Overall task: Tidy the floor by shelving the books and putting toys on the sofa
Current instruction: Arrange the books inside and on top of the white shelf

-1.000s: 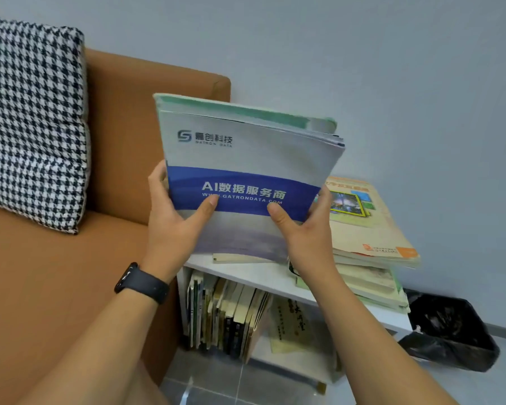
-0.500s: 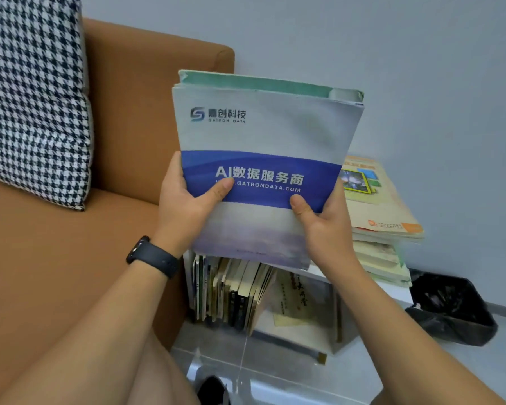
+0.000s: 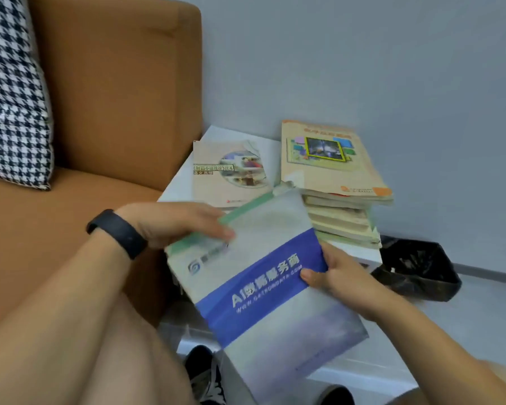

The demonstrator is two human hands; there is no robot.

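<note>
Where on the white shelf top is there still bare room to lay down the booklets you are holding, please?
Little is free. A bare strip of the white shelf top runs between the single book and the tall stack. Another thin strip shows along the sofa side. The right half is crowded by the stack.

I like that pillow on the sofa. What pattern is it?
The pillow has a black-and-white houndstooth check, seen in the head view, leaning on the orange-brown sofa.

book stack (image 3: 336, 182) right of sofa (image 3: 114, 97)
</note>
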